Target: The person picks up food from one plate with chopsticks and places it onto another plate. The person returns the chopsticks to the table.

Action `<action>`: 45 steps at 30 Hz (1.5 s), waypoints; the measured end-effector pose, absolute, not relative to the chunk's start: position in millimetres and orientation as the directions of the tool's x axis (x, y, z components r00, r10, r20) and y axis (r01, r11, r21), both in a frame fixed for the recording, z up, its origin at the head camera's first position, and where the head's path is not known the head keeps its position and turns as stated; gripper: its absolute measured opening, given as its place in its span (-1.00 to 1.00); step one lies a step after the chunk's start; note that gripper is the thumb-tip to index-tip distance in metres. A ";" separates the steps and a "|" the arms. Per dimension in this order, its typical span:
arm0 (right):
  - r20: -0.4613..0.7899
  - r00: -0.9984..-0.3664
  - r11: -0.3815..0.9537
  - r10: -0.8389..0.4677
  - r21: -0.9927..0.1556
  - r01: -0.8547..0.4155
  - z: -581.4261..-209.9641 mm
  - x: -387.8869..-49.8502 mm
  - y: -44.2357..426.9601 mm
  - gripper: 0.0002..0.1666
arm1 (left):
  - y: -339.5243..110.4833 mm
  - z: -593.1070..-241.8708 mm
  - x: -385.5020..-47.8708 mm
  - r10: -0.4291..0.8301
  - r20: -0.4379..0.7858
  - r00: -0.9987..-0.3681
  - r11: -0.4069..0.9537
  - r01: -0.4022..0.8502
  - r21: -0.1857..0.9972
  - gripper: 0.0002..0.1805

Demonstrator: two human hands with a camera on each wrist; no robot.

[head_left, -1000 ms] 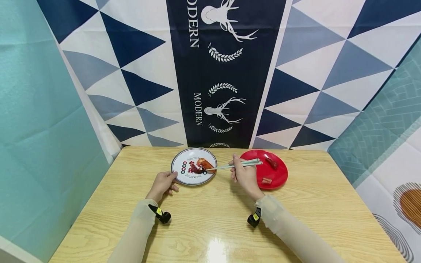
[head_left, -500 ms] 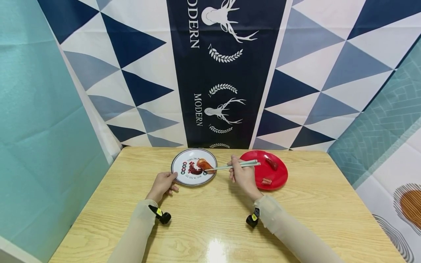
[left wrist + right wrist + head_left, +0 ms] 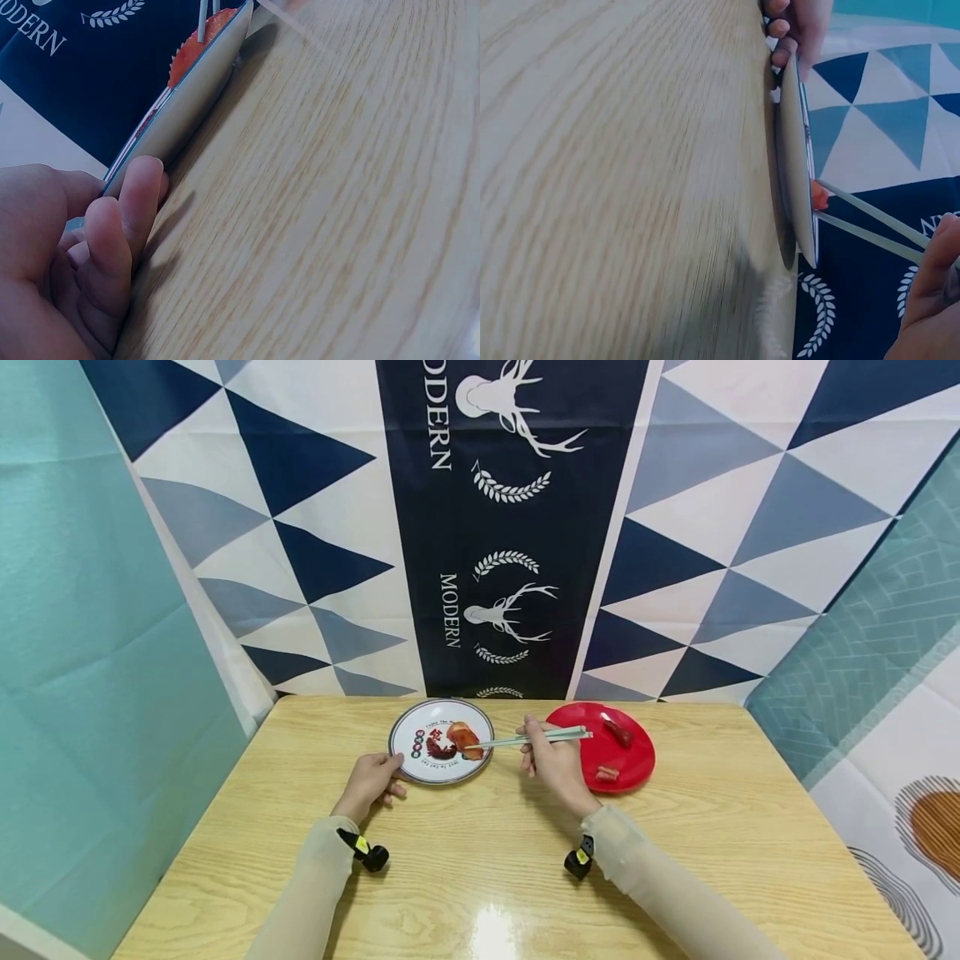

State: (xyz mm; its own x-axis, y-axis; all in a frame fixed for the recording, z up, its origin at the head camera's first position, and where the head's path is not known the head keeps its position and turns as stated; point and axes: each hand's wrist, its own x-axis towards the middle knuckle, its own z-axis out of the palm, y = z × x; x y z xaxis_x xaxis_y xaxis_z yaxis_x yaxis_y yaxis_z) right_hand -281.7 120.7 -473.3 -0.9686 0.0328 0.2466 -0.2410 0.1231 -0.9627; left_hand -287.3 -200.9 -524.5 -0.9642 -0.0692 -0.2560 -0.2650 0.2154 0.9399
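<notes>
My left hand (image 3: 369, 783) grips the near left rim of a white plate (image 3: 408, 724), thumb on top and fingers underneath; the left wrist view shows the plate's underside. My right hand (image 3: 557, 767) holds a pair of pale green chopsticks (image 3: 510, 742). Their tips touch a glossy orange-brown piece of food (image 3: 462, 735) on the plate's right side. In the left wrist view this orange piece (image 3: 196, 56) has a jagged edge. Beside it lies a dark red patch (image 3: 441, 749), and I cannot tell whether that is food or print.
A red plate (image 3: 585, 764) lies right of the white one, partly behind my right hand. It bears a dark red piece (image 3: 619, 733) and a small pinkish piece (image 3: 607, 773). Both plates stand near the wooden table's (image 3: 450, 852) back edge, before a patterned cloth (image 3: 510, 543).
The orange-brown piece has shifted slightly left and turned on the white plate, with the chopstick tips at it. My left hand keeps its hold on the rim.
</notes>
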 end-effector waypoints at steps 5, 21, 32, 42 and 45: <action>0.262 -0.964 0.139 0.042 -0.957 -0.254 -476.9 -283.4 123.2 -0.51 | -201.0 -524.2 -286.4 -0.069 -0.253 -0.965 0.220 -0.262 0.940 -0.61; 0.311 -0.946 0.125 0.092 -0.946 -0.299 -479.4 -278.1 134.9 -0.42 | -200.4 -524.3 -286.6 -0.070 -0.263 -0.962 0.223 -0.272 0.936 -0.60; 0.292 -0.947 0.080 0.131 -0.955 -0.284 -471.0 -271.4 141.9 -0.33 | -200.5 -522.9 -286.8 -0.081 -0.259 -0.962 0.234 -0.271 0.933 -0.60; 0.302 -0.946 0.077 0.120 -0.953 -0.294 -466.3 -265.7 151.9 -0.36 | -200.4 -524.1 -287.5 -0.072 -0.261 -0.963 0.222 -0.270 0.937 -0.61; 0.345 -0.931 0.104 0.120 -0.937 -0.334 -462.4 -261.8 155.1 -0.42 | -201.1 -523.8 -287.0 -0.064 -0.259 -0.964 0.213 -0.267 0.940 -0.60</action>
State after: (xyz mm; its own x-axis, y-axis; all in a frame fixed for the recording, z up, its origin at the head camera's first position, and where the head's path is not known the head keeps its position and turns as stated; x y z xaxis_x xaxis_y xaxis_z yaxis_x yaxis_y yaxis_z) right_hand -261.8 155.1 -462.4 -0.9308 0.1202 0.3453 -0.3341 0.1038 -0.9368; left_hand -287.0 -201.1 -523.8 -0.9637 -0.0639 -0.2594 -0.2671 0.2134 0.9397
